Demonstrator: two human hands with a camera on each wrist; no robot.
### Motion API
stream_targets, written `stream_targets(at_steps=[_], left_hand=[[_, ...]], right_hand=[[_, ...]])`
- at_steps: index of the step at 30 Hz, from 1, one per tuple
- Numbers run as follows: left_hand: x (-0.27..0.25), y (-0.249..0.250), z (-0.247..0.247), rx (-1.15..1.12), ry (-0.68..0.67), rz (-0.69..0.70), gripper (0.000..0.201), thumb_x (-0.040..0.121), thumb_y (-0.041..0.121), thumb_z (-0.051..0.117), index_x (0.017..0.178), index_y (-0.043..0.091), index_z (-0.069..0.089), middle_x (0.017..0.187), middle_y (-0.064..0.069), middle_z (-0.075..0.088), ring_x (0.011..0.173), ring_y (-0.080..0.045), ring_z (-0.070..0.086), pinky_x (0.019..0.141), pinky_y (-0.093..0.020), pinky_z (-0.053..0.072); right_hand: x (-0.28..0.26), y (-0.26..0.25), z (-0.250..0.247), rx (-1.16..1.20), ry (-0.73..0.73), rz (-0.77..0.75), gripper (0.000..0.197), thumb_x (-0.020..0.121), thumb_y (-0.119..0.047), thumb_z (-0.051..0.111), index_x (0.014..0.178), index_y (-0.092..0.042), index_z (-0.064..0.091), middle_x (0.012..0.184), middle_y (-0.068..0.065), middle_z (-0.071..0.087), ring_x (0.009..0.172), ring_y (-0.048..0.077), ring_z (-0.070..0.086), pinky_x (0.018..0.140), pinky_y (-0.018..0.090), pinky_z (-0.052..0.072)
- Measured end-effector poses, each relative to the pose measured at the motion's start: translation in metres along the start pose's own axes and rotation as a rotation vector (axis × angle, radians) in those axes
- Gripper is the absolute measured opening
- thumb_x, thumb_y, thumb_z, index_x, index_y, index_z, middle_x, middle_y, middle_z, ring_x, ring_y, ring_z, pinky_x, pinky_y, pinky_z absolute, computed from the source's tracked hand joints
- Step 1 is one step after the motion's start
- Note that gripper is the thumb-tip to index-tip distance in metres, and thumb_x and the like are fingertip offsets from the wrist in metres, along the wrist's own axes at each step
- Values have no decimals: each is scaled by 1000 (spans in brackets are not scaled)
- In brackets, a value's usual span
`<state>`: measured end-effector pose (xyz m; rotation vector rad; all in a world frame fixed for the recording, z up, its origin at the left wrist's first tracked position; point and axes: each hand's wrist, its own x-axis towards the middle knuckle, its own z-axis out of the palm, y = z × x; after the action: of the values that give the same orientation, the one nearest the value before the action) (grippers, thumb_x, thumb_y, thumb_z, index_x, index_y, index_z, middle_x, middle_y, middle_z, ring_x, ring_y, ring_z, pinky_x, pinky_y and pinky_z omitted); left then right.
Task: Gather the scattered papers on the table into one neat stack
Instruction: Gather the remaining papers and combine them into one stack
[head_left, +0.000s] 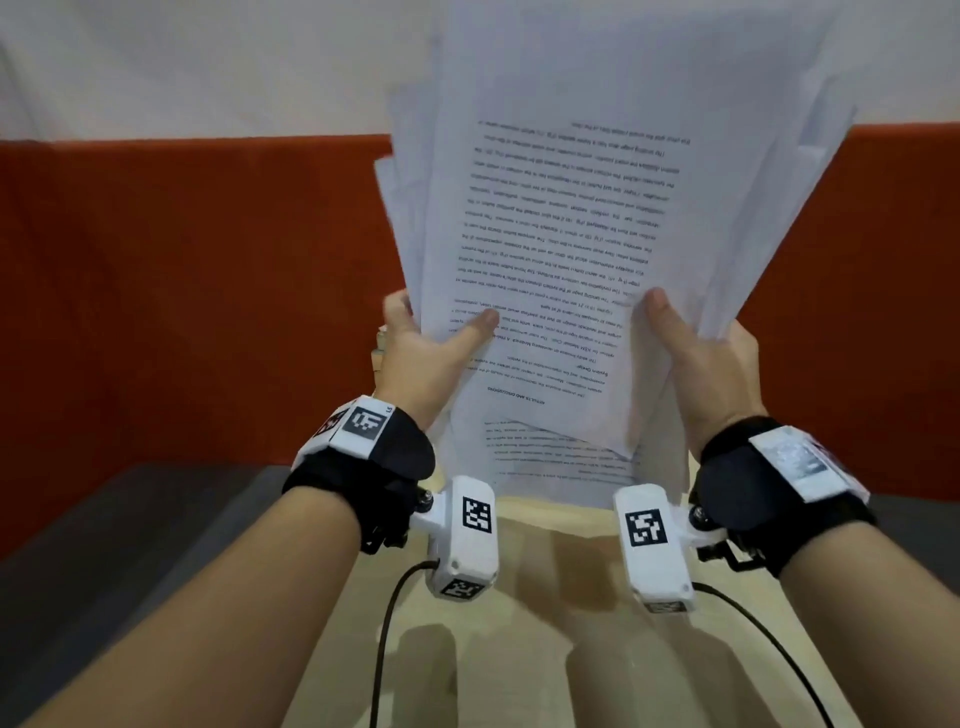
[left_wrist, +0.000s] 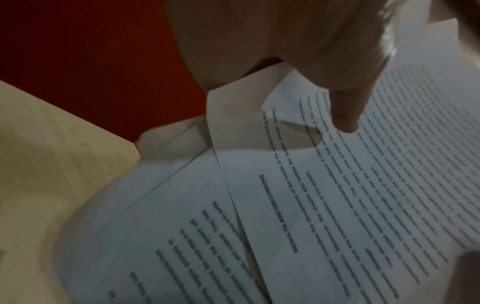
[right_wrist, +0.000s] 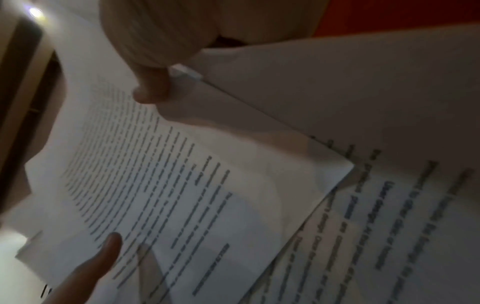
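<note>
A bundle of several printed white papers (head_left: 571, 208) stands nearly upright above the pale wooden table (head_left: 545, 623), with the sheets fanned and their edges uneven. My left hand (head_left: 436, 332) grips the bundle's lower left side, thumb on the front sheet and fingers behind. My right hand (head_left: 696, 332) grips the lower right side the same way. In the left wrist view the thumb (left_wrist: 345, 115) presses on the printed top sheet (left_wrist: 363, 185), and lower sheets stick out askew. In the right wrist view the thumb (right_wrist: 153, 88) pins the papers (right_wrist: 155, 164). The bottom corners hang just above the table.
A red panel (head_left: 182, 286) runs behind the table below a white wall. A grey surface (head_left: 130, 545) lies to the left of the table and lower. Black cables (head_left: 384, 649) trail from the wrist cameras over the table.
</note>
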<state>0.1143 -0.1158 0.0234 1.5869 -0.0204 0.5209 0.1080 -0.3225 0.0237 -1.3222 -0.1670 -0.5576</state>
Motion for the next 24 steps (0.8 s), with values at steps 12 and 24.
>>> stream_targets(at_steps=[12,24], left_hand=[[-12,-13,9,65,104,149,70,78,-1,66,132,17,26,106,6,54,90,0,59,73,-16,52],[-20,16,11,46,48,326,91,80,-8,59,147,30,9,125,3,45,99,-5,59,70,-9,53]], right_hand=[[-12,7,9,-103,73,-128,37,73,-21,57,109,-15,54,92,-6,62,79,6,61,62,19,48],[-13,-16,6,-99,209,-347,63,85,-6,58,139,-18,29,95,-14,54,76,-11,65,67,15,54]])
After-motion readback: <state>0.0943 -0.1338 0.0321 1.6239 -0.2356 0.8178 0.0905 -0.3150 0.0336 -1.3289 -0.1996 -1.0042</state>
